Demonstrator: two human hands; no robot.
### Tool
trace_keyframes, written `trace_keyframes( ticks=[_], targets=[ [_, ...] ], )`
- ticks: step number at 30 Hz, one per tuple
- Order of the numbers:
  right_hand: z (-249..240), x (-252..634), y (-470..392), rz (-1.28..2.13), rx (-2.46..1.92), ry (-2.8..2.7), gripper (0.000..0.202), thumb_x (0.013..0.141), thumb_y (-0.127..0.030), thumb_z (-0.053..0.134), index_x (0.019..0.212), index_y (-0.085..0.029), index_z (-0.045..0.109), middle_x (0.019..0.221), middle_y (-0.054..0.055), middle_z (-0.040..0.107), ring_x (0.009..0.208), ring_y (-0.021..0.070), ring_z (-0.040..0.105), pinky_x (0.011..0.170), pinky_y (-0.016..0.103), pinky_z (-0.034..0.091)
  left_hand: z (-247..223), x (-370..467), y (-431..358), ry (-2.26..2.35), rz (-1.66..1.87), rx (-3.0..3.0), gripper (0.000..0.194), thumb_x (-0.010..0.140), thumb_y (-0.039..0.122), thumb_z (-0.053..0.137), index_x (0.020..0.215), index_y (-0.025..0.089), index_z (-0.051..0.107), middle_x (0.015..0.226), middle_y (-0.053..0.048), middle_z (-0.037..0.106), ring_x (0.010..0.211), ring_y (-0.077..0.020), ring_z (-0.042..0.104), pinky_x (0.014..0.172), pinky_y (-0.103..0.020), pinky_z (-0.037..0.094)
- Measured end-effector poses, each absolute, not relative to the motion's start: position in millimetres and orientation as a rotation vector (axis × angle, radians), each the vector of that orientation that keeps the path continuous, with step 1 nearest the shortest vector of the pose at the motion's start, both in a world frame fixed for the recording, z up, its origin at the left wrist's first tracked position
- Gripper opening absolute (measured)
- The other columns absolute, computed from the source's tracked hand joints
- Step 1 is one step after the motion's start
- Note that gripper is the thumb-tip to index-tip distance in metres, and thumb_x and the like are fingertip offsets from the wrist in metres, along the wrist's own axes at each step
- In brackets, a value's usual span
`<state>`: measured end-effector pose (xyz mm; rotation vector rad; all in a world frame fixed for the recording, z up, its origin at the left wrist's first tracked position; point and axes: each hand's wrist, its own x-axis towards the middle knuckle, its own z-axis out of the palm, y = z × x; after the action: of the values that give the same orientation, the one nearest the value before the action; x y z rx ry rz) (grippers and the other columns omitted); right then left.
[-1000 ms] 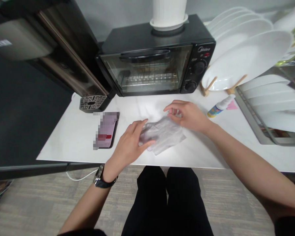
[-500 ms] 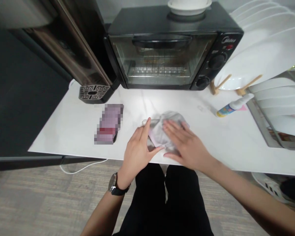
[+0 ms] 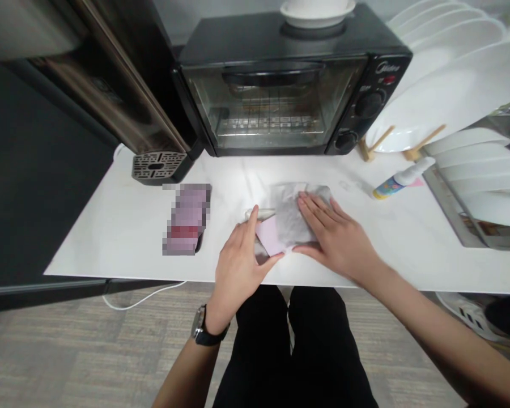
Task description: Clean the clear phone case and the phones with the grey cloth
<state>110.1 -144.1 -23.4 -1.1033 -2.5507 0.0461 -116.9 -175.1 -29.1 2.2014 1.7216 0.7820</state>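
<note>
A thin grey cloth (image 3: 295,218) lies on the white counter in front of me. My right hand (image 3: 334,235) rests on its right part, fingers stretched out and thumb apart. From under the cloth's left edge shows a flat pale pink piece (image 3: 268,233). Beside it is a narrow clear edge (image 3: 261,213) of something mostly covered, whose kind I cannot make out. At that covered thing's left end is my left hand (image 3: 240,249), index finger and thumb spread wide, the thumb tip touching the pink piece's lower corner. A dark watch (image 3: 206,327) is on my left wrist.
A purple phone-shaped item (image 3: 187,218), blurred out, lies to the left. Behind stand a black toaster oven (image 3: 272,107) and a machine with a drip tray (image 3: 157,165). On the right are a small spray bottle (image 3: 402,180), white plates (image 3: 454,85) and a metal rack (image 3: 471,229).
My right hand has slid slightly to the right. The crumpled cloth beneath it is now spread flatter, and more of the pink piece shows. My left hand keeps its place on the counter.
</note>
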Motion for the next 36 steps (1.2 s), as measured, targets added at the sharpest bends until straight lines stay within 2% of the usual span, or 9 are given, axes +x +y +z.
trace_keyframes(
  ticks=[5,10,13,15,21,26,30,33,36],
  targets=[
    [-23.4,111.5,-147.4,0.159,-0.896,-2.673,0.102,0.100,-0.079,0.049,0.171,-0.008,0.031,0.173,0.020,0.039,0.162,0.0339,0.039,0.132,0.054,0.041,-27.8,-116.2,-174.6,1.699,0.818,2.224,0.094,0.094,0.026,0.070,0.173,0.017,0.021,0.145,-0.017,0.067,0.128,-0.0313,0.068,0.109,-0.043,0.058],
    [-26.4,104.6,-136.6,0.034,-1.179,-2.500,0.095,0.105,-0.068,0.051,0.169,-0.001,0.031,0.171,0.028,0.039,0.162,0.0419,0.037,0.130,0.069,0.036,-28.2,-116.4,-174.7,1.722,0.797,2.192,0.103,0.092,0.045,0.079,0.173,0.020,0.021,0.141,-0.015,0.070,0.128,-0.0328,0.068,0.109,-0.046,0.058],
    [-23.9,96.0,-147.3,0.144,-0.966,-2.623,0.102,0.100,-0.079,0.048,0.168,-0.004,0.036,0.172,0.022,0.039,0.163,0.0360,0.036,0.134,0.058,0.034,-28.0,-116.7,-175.2,1.717,0.788,2.191,0.099,0.093,0.037,0.076,0.173,0.018,0.021,0.148,-0.018,0.066,0.131,-0.0333,0.067,0.110,-0.045,0.058],
    [-21.3,102.5,-155.6,0.183,-0.910,-2.692,0.098,0.101,-0.078,0.046,0.169,-0.009,0.035,0.173,0.017,0.040,0.163,0.0315,0.038,0.135,0.050,0.035,-27.6,-116.6,-175.5,1.731,0.779,2.170,0.102,0.091,0.033,0.077,0.173,0.018,0.020,0.150,-0.018,0.064,0.132,-0.0332,0.067,0.110,-0.045,0.058],
    [-26.2,118.8,-143.7,0.007,-1.309,-2.431,0.094,0.105,-0.069,0.049,0.170,-0.004,0.031,0.171,0.026,0.040,0.160,0.0411,0.040,0.131,0.066,0.036,-27.4,-116.1,-174.4,1.727,0.796,2.139,0.106,0.089,0.046,0.082,0.173,0.022,0.021,0.140,-0.013,0.070,0.130,-0.0320,0.067,0.110,-0.045,0.058],
    [-22.2,89.9,-163.8,0.270,-0.913,-2.610,0.088,0.103,-0.063,0.060,0.167,-0.005,0.037,0.171,0.020,0.044,0.162,0.0306,0.040,0.133,0.055,0.039,-27.3,-117.4,-174.2,1.751,0.787,2.138,0.101,0.090,0.033,0.075,0.174,0.021,0.019,0.140,-0.015,0.071,0.123,-0.0317,0.071,0.103,-0.044,0.061],
    [-19.0,115.5,-170.0,0.150,-1.080,-2.573,0.068,0.111,-0.044,0.051,0.168,-0.010,0.036,0.169,0.018,0.047,0.159,0.0298,0.045,0.129,0.057,0.044,-26.9,-116.9,-174.3,1.740,0.787,2.114,0.107,0.087,0.032,0.080,0.174,0.024,0.018,0.140,-0.012,0.071,0.127,-0.0309,0.070,0.107,-0.043,0.059],
    [-23.1,120.9,-153.0,0.002,-1.319,-2.418,0.073,0.111,-0.053,0.047,0.165,-0.005,0.041,0.169,0.023,0.045,0.158,0.0377,0.045,0.127,0.064,0.044,-27.5,-117.4,-173.2,1.736,0.798,2.108,0.109,0.088,0.041,0.083,0.174,0.025,0.018,0.142,-0.012,0.070,0.132,-0.0313,0.067,0.110,-0.044,0.057],
    [-24.1,101.7,-147.8,0.058,-1.210,-2.457,0.075,0.110,-0.059,0.045,0.161,-0.003,0.047,0.169,0.022,0.045,0.160,0.0363,0.042,0.131,0.060,0.040,-28.3,-119.0,-172.1,1.720,0.790,2.112,0.109,0.089,0.043,0.082,0.174,0.025,0.017,0.142,-0.013,0.069,0.131,-0.0314,0.068,0.108,-0.045,0.059]
  ],
)
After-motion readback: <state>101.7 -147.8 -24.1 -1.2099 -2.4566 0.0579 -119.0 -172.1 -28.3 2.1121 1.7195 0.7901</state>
